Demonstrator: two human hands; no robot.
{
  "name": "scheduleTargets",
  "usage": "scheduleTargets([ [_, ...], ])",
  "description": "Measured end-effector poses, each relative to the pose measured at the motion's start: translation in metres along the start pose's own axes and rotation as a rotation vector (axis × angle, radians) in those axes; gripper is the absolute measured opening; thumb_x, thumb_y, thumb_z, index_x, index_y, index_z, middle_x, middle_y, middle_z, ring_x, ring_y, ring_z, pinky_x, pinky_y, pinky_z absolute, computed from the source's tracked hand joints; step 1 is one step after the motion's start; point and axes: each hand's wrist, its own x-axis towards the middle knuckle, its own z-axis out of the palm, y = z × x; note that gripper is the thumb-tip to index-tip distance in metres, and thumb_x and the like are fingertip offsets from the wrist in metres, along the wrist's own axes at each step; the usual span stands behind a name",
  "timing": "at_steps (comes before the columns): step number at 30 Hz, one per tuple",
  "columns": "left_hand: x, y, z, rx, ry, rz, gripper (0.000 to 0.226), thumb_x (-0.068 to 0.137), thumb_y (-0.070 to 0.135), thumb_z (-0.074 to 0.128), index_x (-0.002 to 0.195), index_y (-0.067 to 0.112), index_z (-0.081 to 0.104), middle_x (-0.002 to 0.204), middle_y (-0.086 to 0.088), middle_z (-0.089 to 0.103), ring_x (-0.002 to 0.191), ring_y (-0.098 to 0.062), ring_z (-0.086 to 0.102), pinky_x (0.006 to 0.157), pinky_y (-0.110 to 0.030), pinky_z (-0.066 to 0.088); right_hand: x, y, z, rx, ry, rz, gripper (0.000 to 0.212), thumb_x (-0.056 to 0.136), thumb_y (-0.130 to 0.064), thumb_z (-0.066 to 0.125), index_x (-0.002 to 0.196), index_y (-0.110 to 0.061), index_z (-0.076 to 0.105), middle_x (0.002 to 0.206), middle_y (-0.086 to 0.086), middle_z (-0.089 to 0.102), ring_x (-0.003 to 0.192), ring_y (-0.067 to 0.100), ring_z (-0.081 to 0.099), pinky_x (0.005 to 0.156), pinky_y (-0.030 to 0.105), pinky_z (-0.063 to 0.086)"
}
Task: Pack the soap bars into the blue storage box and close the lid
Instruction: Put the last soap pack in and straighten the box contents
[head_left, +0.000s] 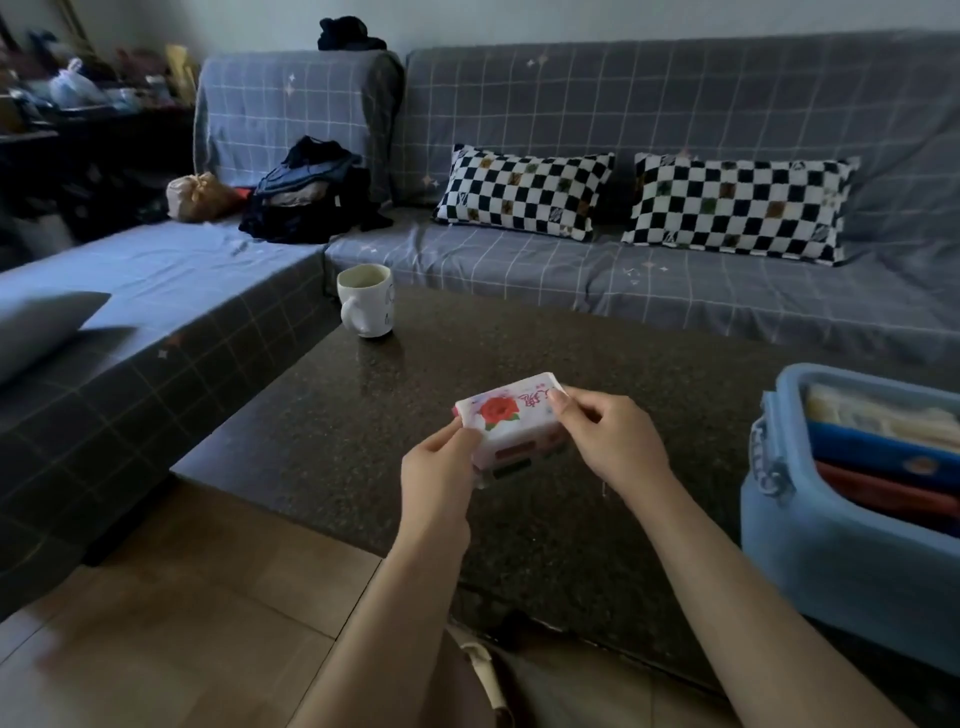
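Soap bar in rose-print wrapper held over granite table, left hand and right hand pinching opposite ends. Blue storage box sits right, lid off, holding packs.

Dark speckled stone table. White mug upright near its far left corner. Grey grid-patterned corner sofa behind and to left. Two black-and-white checkered pillows side by side against backrest. Pile of dark clothes in sofa corner, tan bundle just beside. Grey cushion far left. Tiled floor.
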Motion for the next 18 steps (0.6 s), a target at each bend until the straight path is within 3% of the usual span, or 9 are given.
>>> scheduleTargets([
  [2, -0.013, 0.009, 0.014, 0.043, -0.057, 0.074, 0.025, 0.087, 0.011, 0.060, 0.111, 0.017, 0.067, 0.088, -0.004, 0.075, 0.079, -0.019, 0.067, 0.069, -0.031, 0.054, -0.013, -0.002, -0.025, 0.014, 0.073, -0.011, 0.046, 0.091, -0.049, 0.043, 0.128, -0.024, 0.054, 0.114, -0.002, 0.067, 0.070, -0.007, 0.047, 0.053, 0.010, 0.030],
  [5, -0.032, 0.021, 0.037, 0.091, -0.148, 0.156, 0.016, 0.088, 0.015, 0.061, 0.099, 0.022, 0.070, 0.080, 0.002, 0.077, 0.077, -0.016, 0.069, 0.063, -0.024, 0.055, -0.031, -0.005, -0.065, 0.091, 0.166, -0.024, 0.047, 0.092, -0.049, 0.040, 0.129, -0.024, 0.053, 0.107, -0.005, 0.067, 0.069, -0.008, 0.047, 0.055, 0.012, 0.034],
  [10, -0.060, 0.036, 0.080, 0.148, -0.339, 0.257, 0.014, 0.090, 0.021, 0.059, 0.089, 0.028, 0.072, 0.084, 0.005, 0.077, 0.083, -0.015, 0.072, 0.069, -0.025, 0.057, -0.053, -0.003, -0.126, 0.083, 0.307, -0.036, 0.046, 0.093, -0.049, 0.035, 0.121, -0.022, 0.059, 0.073, -0.019, 0.054, 0.068, -0.003, 0.052, 0.054, 0.015, 0.035],
  [13, -0.075, 0.038, 0.112, 0.179, -0.442, 0.272, 0.015, 0.091, 0.021, 0.059, 0.095, 0.026, 0.073, 0.087, 0.002, 0.078, 0.086, -0.017, 0.073, 0.077, -0.032, 0.057, -0.065, 0.009, -0.159, 0.072, 0.371, 0.003, 0.043, 0.094, -0.047, 0.035, 0.117, -0.021, 0.061, 0.076, -0.015, 0.057, 0.071, -0.001, 0.052, 0.059, 0.018, 0.039],
  [16, -0.085, 0.032, 0.144, 0.228, -0.540, 0.259, 0.018, 0.092, 0.017, 0.057, 0.091, 0.025, 0.073, 0.086, 0.000, 0.078, 0.083, -0.014, 0.073, 0.076, -0.032, 0.058, -0.080, 0.026, -0.189, 0.060, 0.423, 0.063, 0.042, 0.093, -0.048, 0.035, 0.117, -0.025, 0.061, 0.081, -0.014, 0.058, 0.079, 0.003, 0.056, 0.072, 0.027, 0.049],
  [18, -0.090, 0.027, 0.163, 0.275, -0.593, 0.249, 0.019, 0.092, 0.016, 0.056, 0.092, 0.022, 0.074, 0.086, 0.000, 0.078, 0.082, -0.014, 0.073, 0.073, -0.031, 0.059, -0.089, 0.038, -0.205, 0.067, 0.471, 0.113, 0.041, 0.091, -0.051, 0.036, 0.114, -0.030, 0.063, 0.078, -0.019, 0.058, 0.079, 0.005, 0.058, 0.069, 0.029, 0.048],
])
